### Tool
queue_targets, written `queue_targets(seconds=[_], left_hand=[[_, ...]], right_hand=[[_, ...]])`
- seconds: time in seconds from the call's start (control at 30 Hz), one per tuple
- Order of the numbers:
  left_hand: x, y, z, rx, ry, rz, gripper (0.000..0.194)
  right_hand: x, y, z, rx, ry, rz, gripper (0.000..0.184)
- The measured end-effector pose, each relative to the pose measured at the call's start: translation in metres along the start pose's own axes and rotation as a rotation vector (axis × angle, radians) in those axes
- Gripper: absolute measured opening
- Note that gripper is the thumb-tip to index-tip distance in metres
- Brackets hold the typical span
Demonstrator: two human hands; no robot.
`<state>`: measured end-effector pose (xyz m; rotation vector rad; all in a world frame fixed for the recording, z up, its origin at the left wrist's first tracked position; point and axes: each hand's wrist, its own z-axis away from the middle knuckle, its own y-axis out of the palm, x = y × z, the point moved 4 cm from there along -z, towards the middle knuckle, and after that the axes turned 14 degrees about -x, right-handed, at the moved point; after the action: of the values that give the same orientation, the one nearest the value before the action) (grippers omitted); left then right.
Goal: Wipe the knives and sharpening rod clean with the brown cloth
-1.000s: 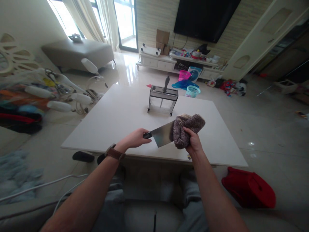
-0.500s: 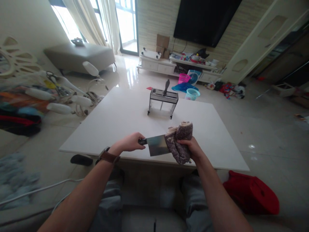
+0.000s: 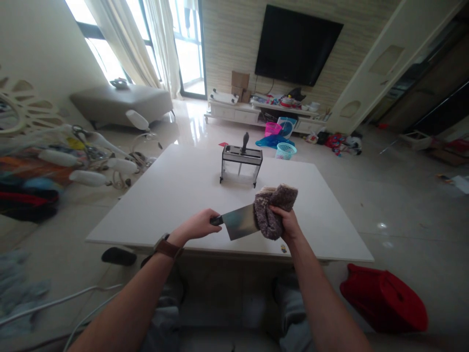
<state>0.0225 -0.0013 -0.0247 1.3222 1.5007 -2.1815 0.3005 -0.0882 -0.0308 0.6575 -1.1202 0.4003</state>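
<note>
My left hand (image 3: 201,225) is closed round the dark handle of a cleaver (image 3: 242,222), whose broad steel blade points to the right above the white table (image 3: 146,210). A folded brown and cream cloth (image 3: 271,210) is gripped in my right hand (image 3: 287,224), thumb on top. The cloth covers the far end of the blade. Further back on the table stands a knife holder (image 3: 242,155) with a dark frame and clear sides. One dark handle sticks up out of its top.
A red bag or stool (image 3: 383,298) lies on the floor by the table's right front corner. Left of the table are a lamp with white shades (image 3: 90,177) and a grey bench (image 3: 120,102). Beyond the table stand a light blue basket (image 3: 286,150) and a low TV cabinet (image 3: 242,115).
The cloth has shifted slightly along the blade and tilted up to the right. The cleaver's angle has turned a little. My view has moved, so the room appears lower.
</note>
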Motion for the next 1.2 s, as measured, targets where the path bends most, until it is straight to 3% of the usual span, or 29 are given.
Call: queue_targets(seconds=[0.13, 0.3, 0.47, 0.8, 1.07, 1.2], left_hand=[[0.001, 0.006, -0.002, 0.022, 0.044, -0.015, 0.026], [0.009, 0.014, -0.016, 0.041, 0.081, -0.046, 0.023], [0.015, 0.017, -0.024, 0.046, 0.117, -0.047, 0.020], [0.011, 0.008, -0.014, -0.017, 0.104, -0.132, 0.015], [0.008, -0.002, -0.030, -0.091, 0.113, -0.240, 0.015], [0.010, -0.002, -0.037, -0.090, 0.111, -0.235, 0.016]], right_hand=[[0.009, -0.003, 0.002, 0.129, -0.033, 0.162, 0.044], [0.004, -0.010, 0.000, 0.264, 0.020, 0.304, 0.045], [-0.004, -0.015, -0.006, 0.210, 0.012, 0.331, 0.041], [-0.027, -0.024, 0.000, 0.219, 0.061, 0.322, 0.044], [-0.011, -0.003, -0.013, 0.300, -0.019, 0.296, 0.050], [-0.013, -0.003, -0.024, 0.230, -0.022, 0.289, 0.044]])
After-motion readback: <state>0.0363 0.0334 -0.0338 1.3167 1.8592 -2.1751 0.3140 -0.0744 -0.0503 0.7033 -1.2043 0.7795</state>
